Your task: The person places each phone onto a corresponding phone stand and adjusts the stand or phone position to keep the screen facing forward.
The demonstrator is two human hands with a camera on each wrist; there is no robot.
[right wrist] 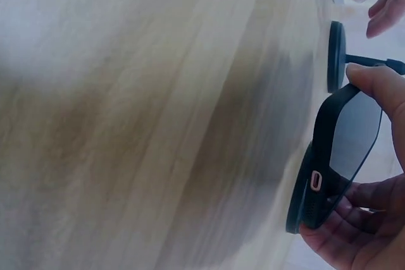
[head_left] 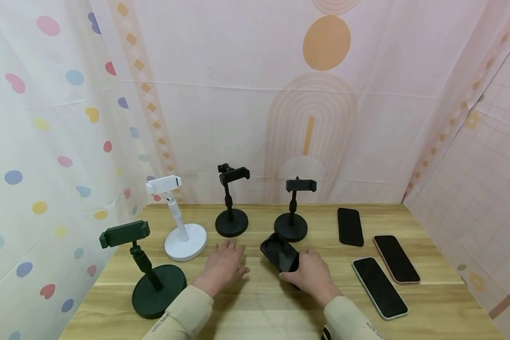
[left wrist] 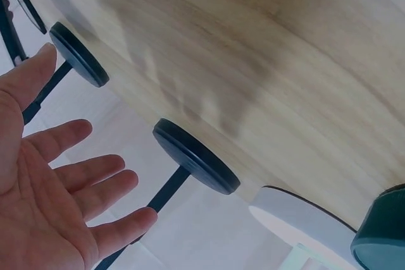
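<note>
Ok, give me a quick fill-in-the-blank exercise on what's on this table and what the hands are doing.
1. The right hand grips a ____ phone by its edges.
2. The number of phone stands on the wooden table is ____.
3. The left hand has its fingers spread and holds ____.
4. The only stand that is not dark is the ____ one.

Missing words: black; four; nothing; white

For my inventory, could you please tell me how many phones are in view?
4: one black phone in the right hand, three lying at the table's right: black phone, pink-edged phone, white-edged phone.
</note>
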